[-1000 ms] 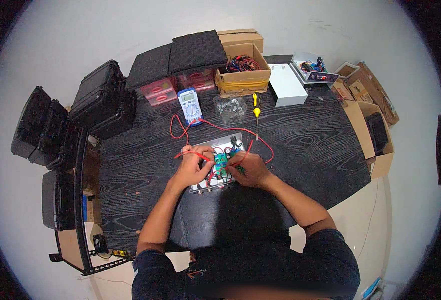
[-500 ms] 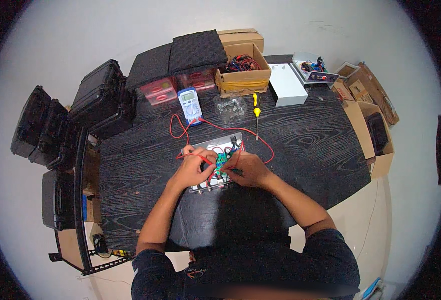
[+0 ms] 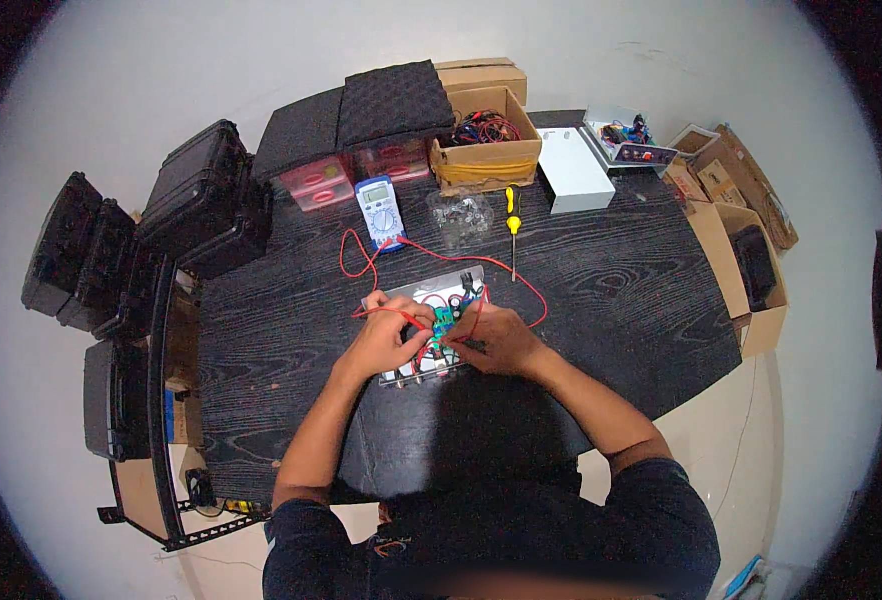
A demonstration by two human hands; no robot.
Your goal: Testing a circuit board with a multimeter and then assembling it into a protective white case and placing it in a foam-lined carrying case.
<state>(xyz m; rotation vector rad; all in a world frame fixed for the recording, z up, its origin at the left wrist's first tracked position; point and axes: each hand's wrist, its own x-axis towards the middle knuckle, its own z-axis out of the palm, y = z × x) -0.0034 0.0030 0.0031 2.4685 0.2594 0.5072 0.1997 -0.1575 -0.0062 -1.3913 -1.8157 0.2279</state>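
Over an open metal chassis (image 3: 468,274) on the table, both my hands bend in close to a green circuit board (image 3: 441,318). Closed around a red test probe (image 3: 416,322), my left hand (image 3: 379,338) holds it slanted toward the board. My right hand (image 3: 502,338) pinches a second red-leaded probe, its tip among the parts beside the left one; fingers partly hide where the tips touch. Red leads (image 3: 461,258) run from both hands to a blue and white digital multimeter (image 3: 383,215) standing farther back.
Behind lie a yellow-handled screwdriver (image 3: 514,225), a clear bag of small parts (image 3: 463,218) and a white metal cover (image 3: 576,170). A cardboard box of cables (image 3: 486,160), red clear bins (image 3: 318,183) and another opened unit (image 3: 629,142) line the back. Black cases (image 3: 206,195) stand left.
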